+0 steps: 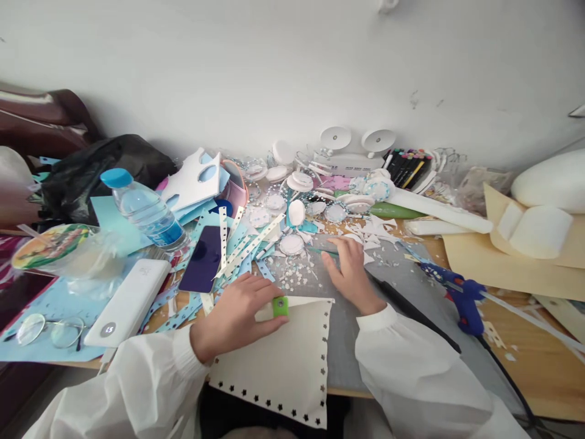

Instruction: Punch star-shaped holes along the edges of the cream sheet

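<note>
My left hand [249, 308] grips a small green craft punch [280, 306] between thumb and fingers. The punch sits at the far edge of a cream paper sheet [274, 360]. Star-shaped holes run along the sheet's right and near edges, and the sheet overhangs the table edge towards me. My right hand [350, 271] is over the grey mat [340, 341], just beyond the sheet's far right corner. Its thumb and forefinger are apart, with nothing visible held. Tiny white and blue punched bits [295, 274] lie scattered left of it. A thin teal strip or tool [320, 250] lies by its fingertips.
A blue glue gun [466, 299] with its cord lies at right. At left are a phone [200, 259], a white power bank [128, 302], glasses [50, 331] and a water bottle [146, 213]. White discs [300, 181], paper scraps and markers [406, 167] crowd the back.
</note>
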`<act>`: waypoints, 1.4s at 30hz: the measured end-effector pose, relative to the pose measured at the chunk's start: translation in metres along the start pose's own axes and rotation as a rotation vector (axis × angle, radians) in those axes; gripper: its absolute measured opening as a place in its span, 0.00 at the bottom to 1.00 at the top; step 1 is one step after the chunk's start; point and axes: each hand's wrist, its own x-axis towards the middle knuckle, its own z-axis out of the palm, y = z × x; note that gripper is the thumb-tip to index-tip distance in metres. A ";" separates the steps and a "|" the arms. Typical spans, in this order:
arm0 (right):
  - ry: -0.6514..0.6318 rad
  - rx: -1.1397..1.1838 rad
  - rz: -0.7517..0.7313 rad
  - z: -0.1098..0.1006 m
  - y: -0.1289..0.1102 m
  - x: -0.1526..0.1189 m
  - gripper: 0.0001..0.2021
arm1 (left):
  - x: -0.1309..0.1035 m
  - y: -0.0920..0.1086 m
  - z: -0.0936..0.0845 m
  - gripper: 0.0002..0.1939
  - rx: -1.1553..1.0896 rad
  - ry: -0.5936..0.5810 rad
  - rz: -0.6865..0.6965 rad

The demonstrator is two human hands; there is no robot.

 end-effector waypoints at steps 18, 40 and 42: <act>-0.805 0.636 0.297 -0.015 -0.033 -0.004 0.21 | 0.017 -0.026 -0.016 0.17 -1.174 -0.167 -0.881; -0.773 0.556 0.295 -0.002 -0.031 -0.007 0.16 | 0.057 -0.047 -0.001 0.13 -1.423 -0.240 -0.503; -0.774 0.585 0.319 0.001 -0.031 -0.008 0.16 | 0.060 -0.044 0.000 0.14 -1.247 -0.221 -0.402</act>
